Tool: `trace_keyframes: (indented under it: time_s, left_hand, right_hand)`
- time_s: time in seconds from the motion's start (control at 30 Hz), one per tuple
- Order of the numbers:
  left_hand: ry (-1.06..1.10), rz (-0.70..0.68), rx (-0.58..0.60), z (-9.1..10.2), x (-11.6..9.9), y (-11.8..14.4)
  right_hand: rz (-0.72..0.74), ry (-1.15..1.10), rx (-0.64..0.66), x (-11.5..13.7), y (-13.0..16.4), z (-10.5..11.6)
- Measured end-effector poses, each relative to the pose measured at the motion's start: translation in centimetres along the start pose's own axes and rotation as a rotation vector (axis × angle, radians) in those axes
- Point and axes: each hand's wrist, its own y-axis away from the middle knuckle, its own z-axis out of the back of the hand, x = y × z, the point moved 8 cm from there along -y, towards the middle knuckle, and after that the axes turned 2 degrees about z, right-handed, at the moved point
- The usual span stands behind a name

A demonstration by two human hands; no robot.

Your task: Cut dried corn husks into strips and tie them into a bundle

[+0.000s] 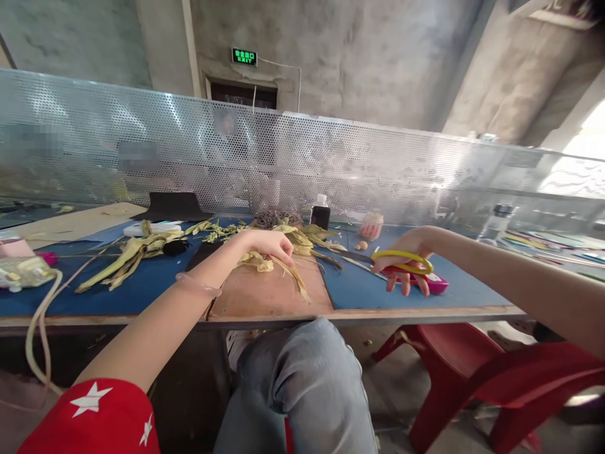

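Note:
My left hand [267,244] rests on a bundle of dry yellow leaf strips [278,265] that lies on a brown board [265,293] at the table's middle. My right hand [406,258] grips yellow-handled scissors [401,260], blades pointing left toward the strips, just above the blue table top [368,287]. A pink object [437,284] lies under the right hand's fingers. More leaf strips [127,255] spread out to the left on the blue surface.
A small dark bottle [321,213] and a pink cup-like item [372,224] stand at the back by the perforated metal screen [302,157]. A pale hose [40,315] hangs off the left edge. Red plastic chairs [472,372] stand right of my knee.

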Motion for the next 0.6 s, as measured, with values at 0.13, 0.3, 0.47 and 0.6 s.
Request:
trace_keyframes:
  time_s: [0.13, 0.3, 0.47, 0.6]
  left_hand:
    - [-0.005, 0.005, 0.008, -0.2, 0.4, -0.3]
    - [-0.001, 0.011, 0.021, -0.6, 0.7, -0.5]
    - [0.093, 0.015, -0.084, 0.0, 1.0, -0.7]
    - [0.164, -0.044, -0.266, 0.8, 1.2, -0.6]
  right_hand:
    - [-0.221, -0.087, 0.519, -0.1, 2.3, -5.5]
    - [-0.13, -0.107, 0.759, 1.4, 3.8, -8.5]
    - [0.1, -0.161, 0.753, 3.0, 3.2, -10.0]
    - [0.191, -0.264, 0.626, 3.0, 2.3, -11.4]
